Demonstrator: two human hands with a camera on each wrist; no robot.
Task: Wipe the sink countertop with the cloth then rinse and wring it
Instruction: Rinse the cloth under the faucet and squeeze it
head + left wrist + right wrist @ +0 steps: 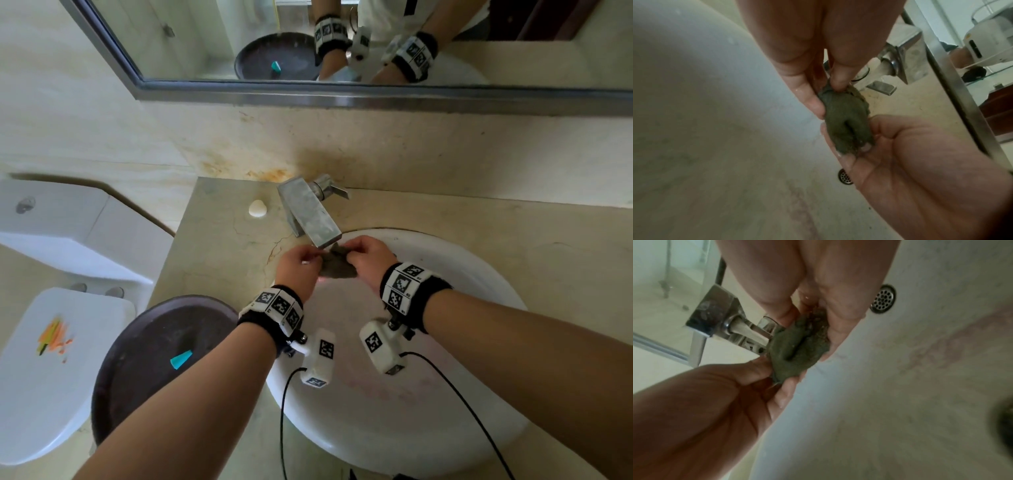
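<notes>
A small dark grey-green cloth is bunched up just under the spout of the square metal faucet, over the back-left rim of the white sink. My left hand pinches its left end and my right hand pinches its right end. In the left wrist view the cloth hangs between the left hand above and the right hand below. The right wrist view shows the cloth folded with a crease, the right hand holding it from above and the left hand from below. The fingers look wet.
The beige stone countertop carries a white shell-shaped object and a dark round basin with a teal piece in it. A white toilet stands to the left. A mirror hangs above. The overflow grille sits in the sink wall.
</notes>
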